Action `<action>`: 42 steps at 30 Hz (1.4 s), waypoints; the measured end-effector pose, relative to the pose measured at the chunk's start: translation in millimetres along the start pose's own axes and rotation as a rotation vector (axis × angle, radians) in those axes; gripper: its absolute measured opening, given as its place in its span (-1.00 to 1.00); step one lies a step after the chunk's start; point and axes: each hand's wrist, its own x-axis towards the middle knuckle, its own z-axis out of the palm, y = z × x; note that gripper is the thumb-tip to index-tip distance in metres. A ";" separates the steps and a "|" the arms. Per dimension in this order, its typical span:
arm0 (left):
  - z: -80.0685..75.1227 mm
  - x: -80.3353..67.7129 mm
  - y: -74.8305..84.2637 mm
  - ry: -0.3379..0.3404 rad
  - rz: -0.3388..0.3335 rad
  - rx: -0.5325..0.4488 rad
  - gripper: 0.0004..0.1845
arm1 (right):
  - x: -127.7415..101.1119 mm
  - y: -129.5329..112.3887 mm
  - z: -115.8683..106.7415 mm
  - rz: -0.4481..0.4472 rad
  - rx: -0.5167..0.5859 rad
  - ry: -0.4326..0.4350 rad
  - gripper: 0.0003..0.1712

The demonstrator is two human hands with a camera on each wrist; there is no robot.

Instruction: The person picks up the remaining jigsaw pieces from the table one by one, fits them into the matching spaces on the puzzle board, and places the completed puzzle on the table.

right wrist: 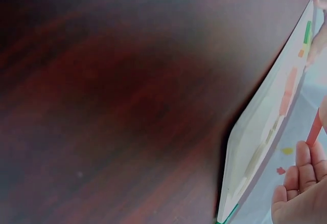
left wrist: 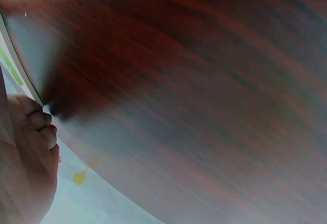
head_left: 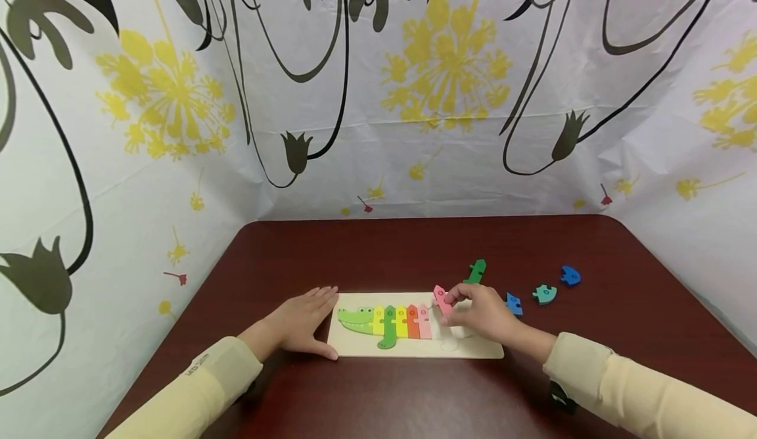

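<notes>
Pink piece [head_left: 441, 298] pinched by right hand [head_left: 481, 314]; left hand [head_left: 304, 321] flat, steadying board [head_left: 355, 349]

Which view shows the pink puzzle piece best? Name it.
The head view: the pink puzzle piece shows whole, pinched by the right hand above the puzzle board. The right wrist view shows only an edge-on sliver; the left wrist view shows none.

Only text in view: small grey lettering on the left sleeve [head_left: 198, 365] cuff, too small and skewed to read. The puzzle pieces [head_left: 401, 321] on the board [head_left: 414, 349] carry small dark marks, maybe numerals, not legible. Nothing else printed.
</notes>
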 end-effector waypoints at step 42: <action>0.5 -0.2 -0.3 0.002 0.013 -0.001 0.30 | -9.4 4.4 29.7 -0.006 -0.025 0.039 -0.66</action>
